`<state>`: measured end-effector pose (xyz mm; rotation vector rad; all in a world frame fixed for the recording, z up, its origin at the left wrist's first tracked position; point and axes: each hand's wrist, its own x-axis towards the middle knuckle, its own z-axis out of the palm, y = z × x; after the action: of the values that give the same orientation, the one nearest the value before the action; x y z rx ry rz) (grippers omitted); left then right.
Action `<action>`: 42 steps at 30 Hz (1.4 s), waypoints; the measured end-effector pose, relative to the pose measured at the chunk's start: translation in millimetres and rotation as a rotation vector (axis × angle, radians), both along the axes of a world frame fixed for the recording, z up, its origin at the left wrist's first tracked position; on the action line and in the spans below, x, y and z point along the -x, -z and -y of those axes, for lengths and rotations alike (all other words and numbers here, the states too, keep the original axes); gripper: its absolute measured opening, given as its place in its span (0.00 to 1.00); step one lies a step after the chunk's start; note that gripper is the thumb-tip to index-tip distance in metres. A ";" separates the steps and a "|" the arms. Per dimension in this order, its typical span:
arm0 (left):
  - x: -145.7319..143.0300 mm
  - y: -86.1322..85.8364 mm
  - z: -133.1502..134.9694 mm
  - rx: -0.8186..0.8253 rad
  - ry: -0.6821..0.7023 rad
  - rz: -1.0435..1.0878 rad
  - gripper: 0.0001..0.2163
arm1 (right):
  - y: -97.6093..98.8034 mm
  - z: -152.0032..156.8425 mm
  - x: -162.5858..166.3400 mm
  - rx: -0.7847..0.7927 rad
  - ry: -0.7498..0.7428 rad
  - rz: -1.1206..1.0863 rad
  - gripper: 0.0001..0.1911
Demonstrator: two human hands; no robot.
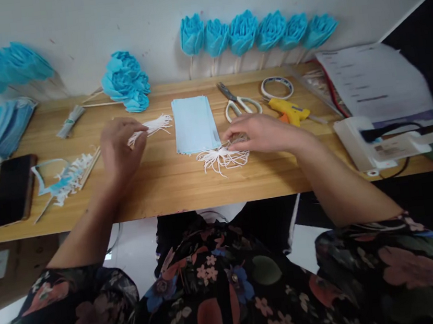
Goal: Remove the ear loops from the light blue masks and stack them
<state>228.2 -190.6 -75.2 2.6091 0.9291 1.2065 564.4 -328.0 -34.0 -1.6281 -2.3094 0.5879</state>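
A bundle of white elastic cords (159, 124) lies left of centre, its loose ends fanned to the right. My left hand (122, 147) has its thumb and fingertips closed about the near part of that bundle. A second tangle of white cords (219, 157) sits at the front corner of a stack of pale blue rectangular sheets (194, 123). The curled fingers of my right hand (256, 132) are on this tangle's right side, and its loose ends spread out to the left and forward. Part of it is hidden beneath those fingers.
Scissors (239, 104), a tape roll (277, 89) and a yellow glue gun (289, 110) lie behind my right hand. Blue fabric flowers (243, 31) on sticks lean on the wall. Leftward are blue masks (1, 128) and a phone (12, 190). A power strip (364, 144) is rightward.
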 end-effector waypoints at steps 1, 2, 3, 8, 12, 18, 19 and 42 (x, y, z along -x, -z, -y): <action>-9.3 -4.4 9.8 0.027 0.053 -0.008 0.05 | 3.9 1.1 1.6 0.008 -0.022 0.015 0.03; -18.8 -8.8 19.3 0.065 0.112 -0.011 0.05 | 6.5 1.0 4.2 0.009 -0.037 0.027 0.02; -28.2 -13.4 28.2 0.119 0.153 -0.019 0.05 | 7.5 -0.1 7.3 -0.002 -0.039 0.032 0.01; -62.9 -34.0 52.2 0.372 0.270 -0.030 0.09 | -9.1 -11.0 24.6 -0.139 0.042 -0.073 0.05; -74.5 -37.4 45.7 0.483 0.309 0.022 0.21 | -24.9 -21.4 35.8 -0.198 0.062 -0.145 0.08; -81.9 -29.8 28.1 0.491 0.202 0.065 0.17 | -18.4 -39.9 40.7 -0.246 0.126 -0.278 0.08; -82.1 -29.8 26.2 0.486 0.188 0.077 0.13 | -14.5 -43.0 40.1 -0.250 0.148 -0.292 0.08; -77.0 -13.4 22.7 0.592 0.175 0.305 0.14 | 38.5 -52.7 51.8 -0.118 0.277 -0.848 0.09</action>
<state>305.1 -213.4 -61.8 1.9363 0.8185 1.0432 512.6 -275.3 -72.5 -1.2587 -1.4497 0.8445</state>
